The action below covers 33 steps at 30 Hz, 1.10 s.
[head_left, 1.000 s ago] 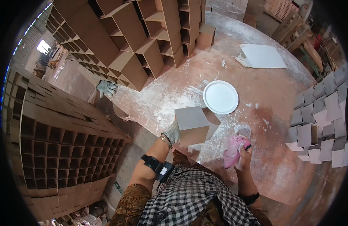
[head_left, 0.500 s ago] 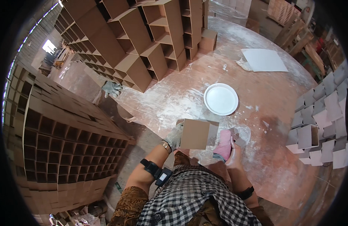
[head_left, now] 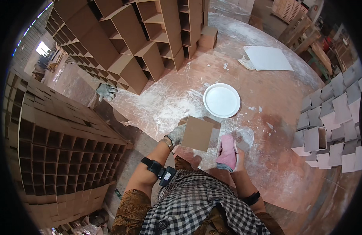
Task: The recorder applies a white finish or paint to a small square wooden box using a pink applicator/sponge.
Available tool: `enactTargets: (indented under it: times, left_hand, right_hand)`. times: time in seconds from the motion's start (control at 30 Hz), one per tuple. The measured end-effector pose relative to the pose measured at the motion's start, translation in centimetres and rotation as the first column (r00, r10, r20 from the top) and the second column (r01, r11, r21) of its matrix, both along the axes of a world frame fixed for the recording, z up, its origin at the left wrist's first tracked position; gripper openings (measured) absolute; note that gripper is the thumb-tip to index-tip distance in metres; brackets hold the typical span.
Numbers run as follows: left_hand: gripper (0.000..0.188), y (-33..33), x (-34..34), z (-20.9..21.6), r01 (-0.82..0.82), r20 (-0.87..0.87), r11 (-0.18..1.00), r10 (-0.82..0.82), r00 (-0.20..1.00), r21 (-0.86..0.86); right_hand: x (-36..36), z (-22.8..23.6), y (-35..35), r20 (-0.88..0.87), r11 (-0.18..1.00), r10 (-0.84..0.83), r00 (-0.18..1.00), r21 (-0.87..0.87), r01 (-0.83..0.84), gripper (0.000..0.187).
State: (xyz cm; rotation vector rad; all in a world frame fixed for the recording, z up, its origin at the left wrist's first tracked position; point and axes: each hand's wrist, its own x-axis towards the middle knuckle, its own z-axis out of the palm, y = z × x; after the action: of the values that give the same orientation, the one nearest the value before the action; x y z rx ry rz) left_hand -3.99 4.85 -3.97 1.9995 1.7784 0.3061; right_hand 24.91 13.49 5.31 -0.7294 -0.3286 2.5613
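My left hand (head_left: 175,135), in a grey knit glove, grips a small brown cardboard-coloured box (head_left: 197,133) by its left side. The box is held over the table, slightly tilted, with one plain face toward me. To its right, my right hand (head_left: 240,158) is closed around a folded pink cloth (head_left: 227,150) with a grey-blue lower edge. Cloth and box are apart. Beyond them a round, shallow white dish (head_left: 222,100) lies on the table; whether anything fills it is hard to tell.
The reddish table (head_left: 181,78) is smeared with white residue. Brown open boxes (head_left: 128,72) are stacked high at the far left, near a loose grey glove (head_left: 106,92). More stacked boxes (head_left: 75,156) stand left, pale ones (head_left: 316,139) right. A white sheet (head_left: 268,58) lies at the back.
The box has tilted clockwise. The pink cloth has turned more upright in my right hand, which stays beside the box. The whole view has shifted slightly.
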Motion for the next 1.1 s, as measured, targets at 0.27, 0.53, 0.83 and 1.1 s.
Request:
enactTargets:
  times: [0.27,0.53,0.83,1.1]
  left_hand:
    - [0.042,3.3,2.4,8.4,0.122,-0.074,0.980,-0.135,0.988,-0.154]
    - [0.037,2.0,1.7,-0.3,0.084,-0.035,0.947,-0.077,0.996,0.309]
    - [0.036,1.6,4.4,2.3,-0.165,0.275,0.986,0.169,0.947,-0.036]
    - [0.035,1.8,5.2,2.5,-0.218,0.332,0.972,0.233,0.914,-0.083]
  right_hand:
    - [-2.5,3.5,1.0,0.466,0.752,-0.165,0.869,0.630,-0.195,0.022]
    - [-6.6,5.9,1.4,0.622,0.025,-0.570,0.538,0.667,-0.744,0.021]
    - [-5.0,5.8,-1.3,0.541,-0.159,-0.578,0.611,0.660,-0.734,0.018]
    - [-7.9,4.6,3.0,0.536,-0.038,-0.697,0.477,0.636,-0.771,0.020]
